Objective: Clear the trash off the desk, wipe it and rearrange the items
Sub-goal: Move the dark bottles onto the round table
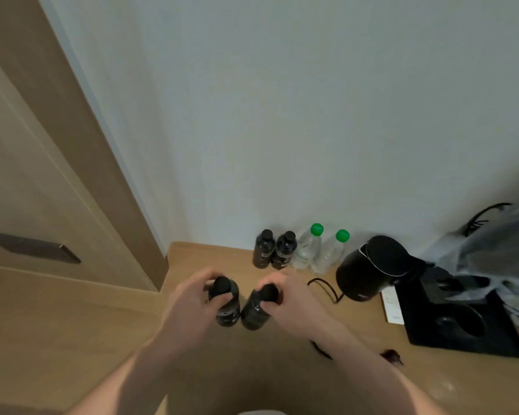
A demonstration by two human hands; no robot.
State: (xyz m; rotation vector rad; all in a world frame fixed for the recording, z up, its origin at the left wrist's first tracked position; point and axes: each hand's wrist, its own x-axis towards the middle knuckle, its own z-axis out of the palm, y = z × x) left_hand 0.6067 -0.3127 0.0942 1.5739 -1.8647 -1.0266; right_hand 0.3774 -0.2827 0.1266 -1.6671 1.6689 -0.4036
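two dark bottles over the bench middle — left dark bottle gripped near its cap by left hand fingers, right dark bottle by right hand fingers, bases nearly touching. by the wall: two more dark bottles, two green-capped clear bottles, then a black kettle — black tray at right.

Head-worn view, steeply downward, close over desk and wall.

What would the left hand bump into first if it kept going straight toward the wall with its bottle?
Probably the two dark bottles standing at the wall, slightly right of the left hand. Depth is hard to judge; bare desk lies between.
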